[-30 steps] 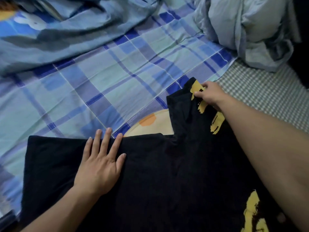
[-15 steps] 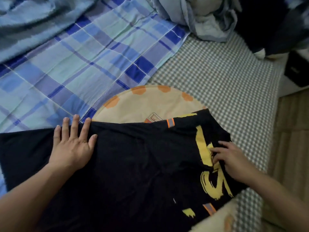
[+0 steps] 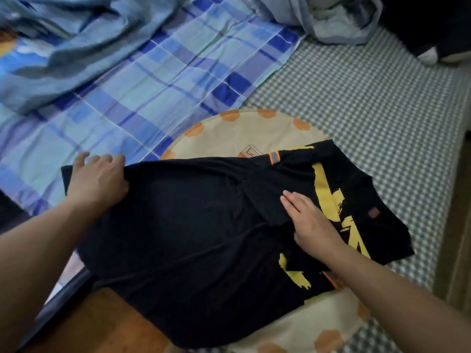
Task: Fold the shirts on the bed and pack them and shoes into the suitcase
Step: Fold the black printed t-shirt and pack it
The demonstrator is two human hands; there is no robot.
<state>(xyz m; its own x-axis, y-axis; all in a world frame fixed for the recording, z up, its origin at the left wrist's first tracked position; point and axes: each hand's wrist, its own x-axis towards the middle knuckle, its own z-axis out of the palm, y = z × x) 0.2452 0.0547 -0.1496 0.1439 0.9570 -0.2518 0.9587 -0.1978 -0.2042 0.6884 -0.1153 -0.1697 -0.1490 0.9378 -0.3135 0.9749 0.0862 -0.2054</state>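
Head view: my left hand [image 3: 98,178] grips the black shirt's [image 3: 204,238] edge at nine o'clock, fingers curled round the cloth. My right hand [image 3: 309,222] lies flat, fingers together, at three o'clock. The shirt covers a cream cushion [image 3: 244,133] on the bed [image 3: 369,103].

Left hand [image 3: 95,180]: fingertips curl over black shirt [image 3: 204,238] edge, tips hidden behind fabric; whether thumb pinches from below cannot be told. Both forearms cut off by lower frame edges. Round cream cushion [image 3: 244,133] mostly hidden under shirt, only upper arc and lower right patch visible. Small printed motif on cushion too small to read. Crumpled blue blanket [image 3: 76,42], upper left, motion-blurred and cropped by frame. Dark object [image 3: 433,26], upper right, cut off; identity unclear.
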